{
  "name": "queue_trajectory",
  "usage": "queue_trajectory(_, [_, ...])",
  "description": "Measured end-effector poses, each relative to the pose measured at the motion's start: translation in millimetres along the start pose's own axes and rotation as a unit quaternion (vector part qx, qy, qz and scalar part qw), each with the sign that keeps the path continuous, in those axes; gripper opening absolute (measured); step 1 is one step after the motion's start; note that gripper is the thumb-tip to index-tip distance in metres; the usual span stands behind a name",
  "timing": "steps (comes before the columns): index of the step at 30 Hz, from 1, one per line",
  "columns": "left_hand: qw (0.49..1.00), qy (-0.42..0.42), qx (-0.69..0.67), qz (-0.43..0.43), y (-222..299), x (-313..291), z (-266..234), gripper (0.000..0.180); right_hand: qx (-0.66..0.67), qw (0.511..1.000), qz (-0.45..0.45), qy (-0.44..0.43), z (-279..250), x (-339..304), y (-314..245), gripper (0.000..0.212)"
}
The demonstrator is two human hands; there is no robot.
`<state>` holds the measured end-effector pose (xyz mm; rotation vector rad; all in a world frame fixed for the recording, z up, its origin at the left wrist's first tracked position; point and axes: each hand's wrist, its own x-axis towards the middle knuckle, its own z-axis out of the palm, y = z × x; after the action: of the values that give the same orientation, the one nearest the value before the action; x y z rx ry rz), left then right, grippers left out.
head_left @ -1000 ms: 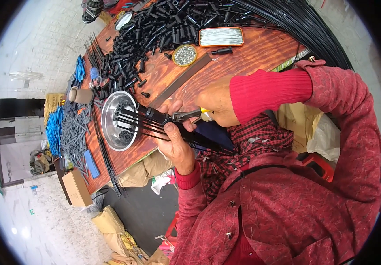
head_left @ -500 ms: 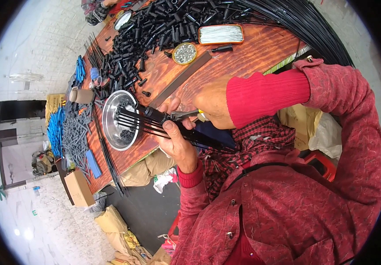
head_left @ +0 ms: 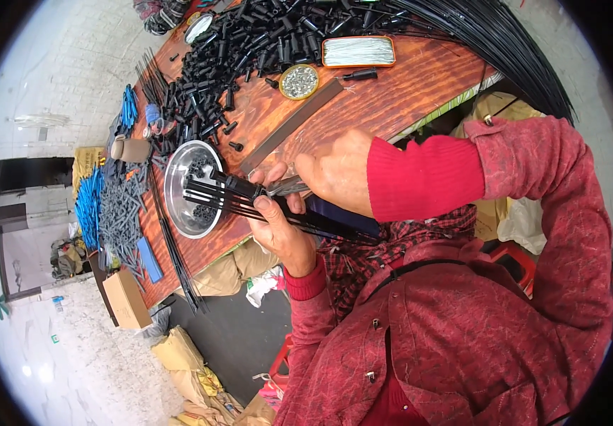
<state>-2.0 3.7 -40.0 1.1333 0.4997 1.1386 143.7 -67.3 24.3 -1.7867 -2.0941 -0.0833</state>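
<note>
My left hand (head_left: 286, 240) is closed around a bundle of thin black rods (head_left: 214, 201) and a black plastic tube-shaped part (head_left: 241, 185). The rods stick out to the left over a clear plastic bowl (head_left: 173, 193) of small dark pieces and run back towards my lap. In my closed right hand (head_left: 340, 172) are metal pliers (head_left: 289, 187), their jaws against the black part by my left fingertips. The pliers' handles are hidden inside my right fist. What exactly the jaws grip is too small to tell.
Black plastic parts (head_left: 257, 42) are heaped across the wooden table (head_left: 413, 85). Near them stand a round tin of small metal pieces (head_left: 299, 82), a tray of thin white wires (head_left: 358, 52) and a brown bar (head_left: 292, 124). Long black rods (head_left: 495, 46) overhang the right edge.
My right hand has turned, and the yellow handle end that showed before is now hidden. The right forearm and elbow have dropped a little. My left hand keeps its hold on the rods.
</note>
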Motion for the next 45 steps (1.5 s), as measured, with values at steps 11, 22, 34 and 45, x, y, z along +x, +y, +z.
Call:
queue_trajectory(11, [0.996, -0.043, -0.069, -0.03, 7, 0, 1, 0.051, 0.332, 0.873, 0.175, -0.311, -30, 8, 21, 0.017])
queue_trajectory(22, [0.997, -0.047, -0.055, -0.039, 10, -3, 4, 0.048, 0.374, 0.822, 0.212, -0.374, -40, 8, 20, 0.026])
queue_trajectory(34, [0.999, -0.032, 0.009, -0.008, 10, -9, 13, 0.049, 0.341, 0.834, 0.21, -0.38, -42, 8, 16, 0.025])
queue_trajectory(45, [0.996, 0.039, 0.07, 0.027, 2, -13, 23, 0.051, 0.218, 0.918, 0.132, -0.305, -29, 7, 11, 0.017])
